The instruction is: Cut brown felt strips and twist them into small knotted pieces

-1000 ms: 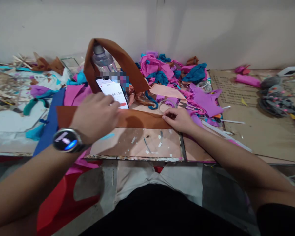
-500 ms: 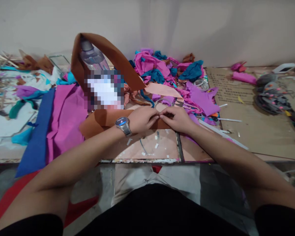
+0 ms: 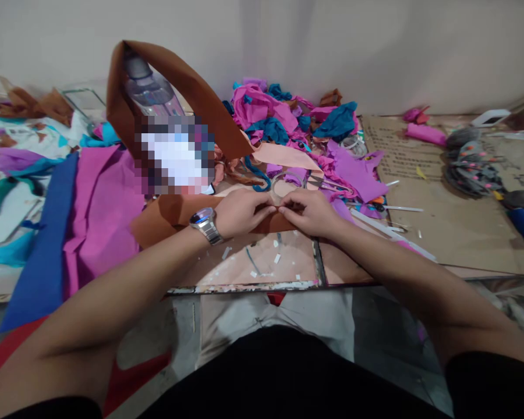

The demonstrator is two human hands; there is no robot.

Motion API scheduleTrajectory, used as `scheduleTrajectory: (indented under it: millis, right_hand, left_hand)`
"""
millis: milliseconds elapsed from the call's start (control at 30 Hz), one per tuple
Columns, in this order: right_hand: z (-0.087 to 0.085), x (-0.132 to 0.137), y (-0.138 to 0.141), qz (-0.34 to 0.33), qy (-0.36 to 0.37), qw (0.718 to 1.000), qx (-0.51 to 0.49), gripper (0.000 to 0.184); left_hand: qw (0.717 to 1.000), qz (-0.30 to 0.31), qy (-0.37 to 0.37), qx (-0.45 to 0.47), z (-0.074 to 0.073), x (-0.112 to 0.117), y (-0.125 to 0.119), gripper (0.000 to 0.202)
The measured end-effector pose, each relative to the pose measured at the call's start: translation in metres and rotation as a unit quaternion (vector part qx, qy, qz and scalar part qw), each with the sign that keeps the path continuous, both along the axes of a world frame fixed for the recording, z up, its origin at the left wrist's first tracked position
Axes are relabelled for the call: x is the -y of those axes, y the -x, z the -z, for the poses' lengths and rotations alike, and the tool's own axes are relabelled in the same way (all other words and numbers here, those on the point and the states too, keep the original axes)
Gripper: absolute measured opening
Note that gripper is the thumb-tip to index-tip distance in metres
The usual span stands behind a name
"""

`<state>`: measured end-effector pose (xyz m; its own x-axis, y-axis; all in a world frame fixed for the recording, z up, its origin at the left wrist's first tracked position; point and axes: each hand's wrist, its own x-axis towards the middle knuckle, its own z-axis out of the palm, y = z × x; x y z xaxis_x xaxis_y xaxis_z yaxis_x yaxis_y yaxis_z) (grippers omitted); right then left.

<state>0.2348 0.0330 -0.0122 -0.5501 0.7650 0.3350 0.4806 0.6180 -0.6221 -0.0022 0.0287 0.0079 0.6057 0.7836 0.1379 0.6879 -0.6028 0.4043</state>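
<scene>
My left hand [image 3: 244,213], with a metal-banded watch [image 3: 205,224] at its wrist, pinches the upper edge of a brown crepe paper strip [image 3: 170,212]. Thumb and forefinger of my right hand [image 3: 308,212] press on the same edge, almost touching the left fingertips. The strip lies along the table below both hands, partly covered by them. From its left end the brown paper folds back, and a wide band [image 3: 209,107] arches over a clear bottle [image 3: 155,96]. Just beyond my fingers are a clear tape ring [image 3: 279,185] and scissors [image 3: 325,184].
Pink and blue paper sheets [image 3: 107,215] hang over the table edge at left. A blurred-out bright screen [image 3: 174,160] leans before the bottle. Crumpled coloured scraps [image 3: 266,116] are heaped behind. Cardboard [image 3: 419,221], white sticks [image 3: 393,233] and a dark grey bundle [image 3: 471,166] lie at right.
The view has shifted slightly, so the bottle and left-hand papers sit further left. Both hands stay pinched at the brown strip's edge, with only small finger movements.
</scene>
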Motion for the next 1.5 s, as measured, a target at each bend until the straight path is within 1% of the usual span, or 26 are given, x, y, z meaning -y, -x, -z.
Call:
scheduleTrajectory:
  millis: [200, 300, 400, 500, 633, 767, 933, 1033, 1100, 1267, 1367, 1500]
  right_hand:
    - [0.0, 0.0, 0.001, 0.01, 0.018, 1.0, -0.003, 0.011]
    - [0.001, 0.001, 0.001, 0.002, 0.013, 1.0, -0.004, 0.012]
    - [0.002, 0.001, 0.001, -0.002, 0.007, 1.0, -0.007, 0.012]
    - [0.002, 0.001, 0.002, 0.0, 0.002, 1.0, -0.018, 0.012]
    - [-0.001, 0.003, 0.004, 0.004, -0.004, 0.999, -0.033, 0.012]
    - [-0.002, 0.006, 0.004, 0.009, -0.009, 0.999, -0.034, 0.011]
    - [-0.001, 0.007, 0.005, 0.017, -0.021, 0.999, -0.034, 0.01]
    - [0.0, 0.007, 0.005, 0.014, -0.043, 0.998, -0.042, 0.009]
    - [0.001, 0.006, 0.006, 0.011, -0.052, 0.997, -0.05, 0.01]
    - [0.003, 0.006, 0.005, 0.026, -0.021, 0.998, -0.058, 0.012]
    - [0.004, 0.006, 0.006, 0.033, 0.004, 0.997, -0.066, 0.01]
    - [0.006, 0.006, 0.007, 0.025, 0.022, 0.998, -0.062, 0.008]
  left_hand:
    - [1.0, -0.005, -0.005, 0.012, -0.002, -0.002, 0.006, 0.033]
    - [1.0, 0.009, 0.004, 0.023, -0.002, -0.001, 0.005, 0.033]
    - [0.999, 0.006, 0.013, 0.035, -0.002, 0.001, 0.004, 0.031]
    - [0.997, -0.004, 0.041, 0.063, -0.004, 0.002, 0.003, 0.03]
    - [0.989, 0.015, 0.089, 0.116, -0.01, 0.004, 0.002, 0.029]
    - [0.988, 0.024, 0.098, 0.116, -0.012, 0.005, 0.0, 0.029]
    - [0.985, 0.019, 0.112, 0.128, -0.009, 0.005, 0.001, 0.031]
    - [0.987, 0.023, 0.103, 0.118, -0.007, 0.005, 0.002, 0.03]
    - [0.992, 0.021, 0.077, 0.098, -0.006, 0.004, 0.003, 0.029]
    - [1.0, 0.011, -0.008, 0.02, -0.005, 0.0, 0.007, 0.024]
    - [1.0, 0.01, -0.018, 0.0, -0.005, -0.002, 0.009, 0.021]
    - [0.999, 0.027, 0.002, 0.02, -0.005, 0.0, 0.007, 0.024]
